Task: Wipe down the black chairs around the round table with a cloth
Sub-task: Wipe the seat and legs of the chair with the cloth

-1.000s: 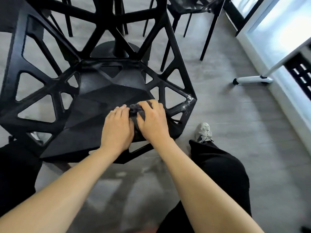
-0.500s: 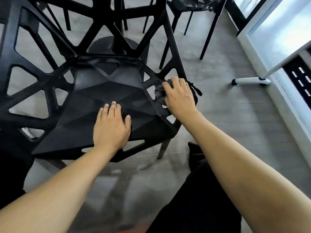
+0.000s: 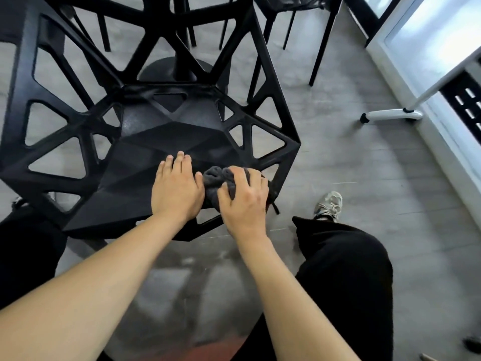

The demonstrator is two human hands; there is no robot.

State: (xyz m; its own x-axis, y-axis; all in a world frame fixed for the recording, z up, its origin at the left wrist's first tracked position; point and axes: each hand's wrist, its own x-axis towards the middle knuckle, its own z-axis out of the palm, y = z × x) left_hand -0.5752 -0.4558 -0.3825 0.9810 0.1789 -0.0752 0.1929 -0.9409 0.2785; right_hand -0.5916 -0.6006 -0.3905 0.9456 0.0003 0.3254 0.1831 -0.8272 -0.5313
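Note:
A black chair (image 3: pixel 145 142) with triangular cut-outs fills the upper left, its faceted seat facing me. My left hand (image 3: pixel 177 188) rests flat on the front part of the seat, fingers straight. Right beside it my right hand (image 3: pixel 244 201) grips a bunched dark grey cloth (image 3: pixel 216 178) against the seat's front right corner. A thin strand of the cloth hangs below that corner.
The round table's black pedestal base (image 3: pixel 174 71) stands behind the chair. Another black chair (image 3: pixel 299 6) is at the top right. A white stand foot (image 3: pixel 390 115) lies by the window wall on the right. My black-trousered legs and a shoe (image 3: pixel 329 204) are below.
My right hand has brought the cloth back from the chair's right side rim to the front right corner, next to my left hand. The left hand stays flat on the seat.

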